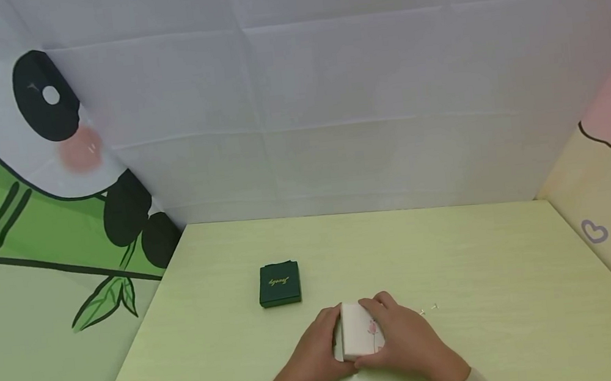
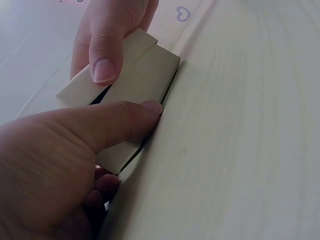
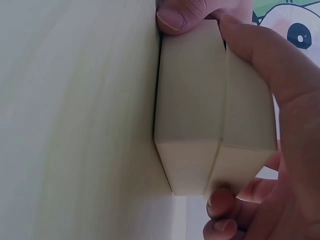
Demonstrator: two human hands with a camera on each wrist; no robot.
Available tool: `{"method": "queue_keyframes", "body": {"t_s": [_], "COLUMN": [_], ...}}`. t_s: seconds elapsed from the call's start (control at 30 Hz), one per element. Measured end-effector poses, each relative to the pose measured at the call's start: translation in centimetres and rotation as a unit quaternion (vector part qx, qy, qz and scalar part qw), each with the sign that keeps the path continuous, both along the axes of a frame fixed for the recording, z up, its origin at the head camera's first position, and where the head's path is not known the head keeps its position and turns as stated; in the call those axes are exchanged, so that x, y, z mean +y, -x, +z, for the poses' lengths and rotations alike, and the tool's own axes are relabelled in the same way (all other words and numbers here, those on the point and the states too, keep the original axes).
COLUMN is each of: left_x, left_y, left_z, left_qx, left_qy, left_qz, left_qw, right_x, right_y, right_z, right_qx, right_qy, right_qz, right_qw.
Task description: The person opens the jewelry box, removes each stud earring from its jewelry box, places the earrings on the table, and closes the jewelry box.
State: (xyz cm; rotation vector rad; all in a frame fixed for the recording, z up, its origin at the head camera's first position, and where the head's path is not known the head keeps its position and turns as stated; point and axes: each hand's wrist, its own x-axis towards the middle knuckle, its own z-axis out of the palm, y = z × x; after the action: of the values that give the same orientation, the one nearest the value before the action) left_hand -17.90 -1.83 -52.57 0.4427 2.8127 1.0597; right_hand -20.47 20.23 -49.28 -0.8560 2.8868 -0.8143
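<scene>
A small white box with a pink flower print (image 1: 356, 331) rests on the table between both hands. My left hand (image 1: 317, 352) grips its lower part; in the left wrist view the left thumb (image 2: 132, 120) lies along the side of the base (image 2: 145, 75). My right hand (image 1: 408, 337) holds the lid, and the right wrist view shows its thumb and fingers round the lid (image 3: 247, 105). The lid sits over the base (image 3: 190, 95), slightly tilted, with a narrow dark gap visible in the left wrist view.
A dark green box with gold lettering (image 1: 279, 284) lies on the pale table (image 1: 215, 346), left of and beyond the hands. Small pale pieces (image 1: 434, 306) lie right of the right hand. A printed cloth (image 1: 332, 120) stands behind the table and at its sides.
</scene>
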Motion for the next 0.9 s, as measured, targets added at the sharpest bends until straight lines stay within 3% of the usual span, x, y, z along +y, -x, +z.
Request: {"method": "queue_keyframes", "body": {"t_s": [0.27,0.9], "left_x": [-0.07,-0.07], "left_y": [-0.05,-0.13], "left_z": [0.03,0.34], "left_qx": [-0.003,-0.023], "left_qy": [-0.002,0.000], "left_qz": [0.001,0.005], "left_qw": [1.0000,0.9997], "right_x": [-0.25,-0.52], "right_y": [-0.24,-0.03], "right_z": [0.44,-0.33], "right_qx": [0.012,0.020], "right_qy": [-0.003,-0.021], "right_qz": [-0.002,0.006], "right_qw": [0.9999,0.9996]}}
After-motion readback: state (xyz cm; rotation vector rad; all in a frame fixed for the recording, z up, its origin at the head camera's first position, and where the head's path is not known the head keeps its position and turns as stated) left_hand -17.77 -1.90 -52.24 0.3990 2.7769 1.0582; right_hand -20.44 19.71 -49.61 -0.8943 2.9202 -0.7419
